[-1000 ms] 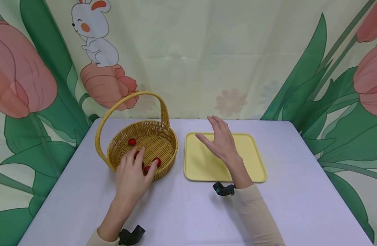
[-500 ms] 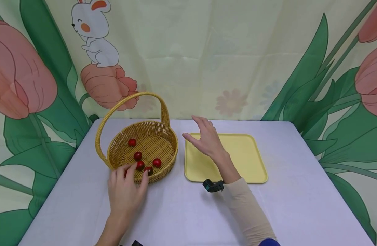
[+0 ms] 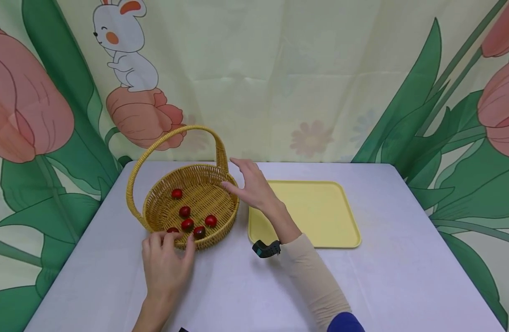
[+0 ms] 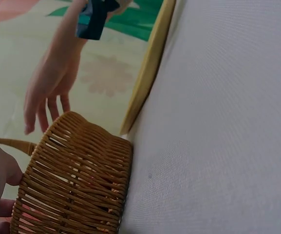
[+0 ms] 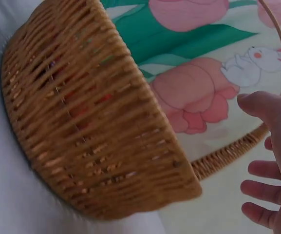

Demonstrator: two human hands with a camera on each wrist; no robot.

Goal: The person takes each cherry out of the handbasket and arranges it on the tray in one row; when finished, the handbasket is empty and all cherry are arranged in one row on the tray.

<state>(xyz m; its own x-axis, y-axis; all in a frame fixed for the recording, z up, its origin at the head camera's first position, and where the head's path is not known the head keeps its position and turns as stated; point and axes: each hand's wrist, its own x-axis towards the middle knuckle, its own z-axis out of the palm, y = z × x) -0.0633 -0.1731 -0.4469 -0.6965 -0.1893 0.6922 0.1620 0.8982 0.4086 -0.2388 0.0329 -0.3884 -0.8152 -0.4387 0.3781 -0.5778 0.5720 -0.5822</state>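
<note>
Basket [image 3: 206, 198] stands on white cloth [image 3: 404, 267], the yellow tray [image 3: 316, 212] beside it and partly behind the right forearm [image 3: 284, 224]. Wicker, round, it holds glossy cherries [image 3: 188, 225]; the tray is smooth. The right hand [image 3: 256, 188] spreads its fingers by the rim; the left hand [image 3: 164, 263] seems to pinch the near rim, contact partly hidden.

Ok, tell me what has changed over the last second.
The right hand has swung left from above the yellow tray to the right side of the basket. The left hand has drawn back from over the cherries to the basket's near edge, uncovering more of them; whether it grips there is unclear. The basket and tray stayed put.
</note>
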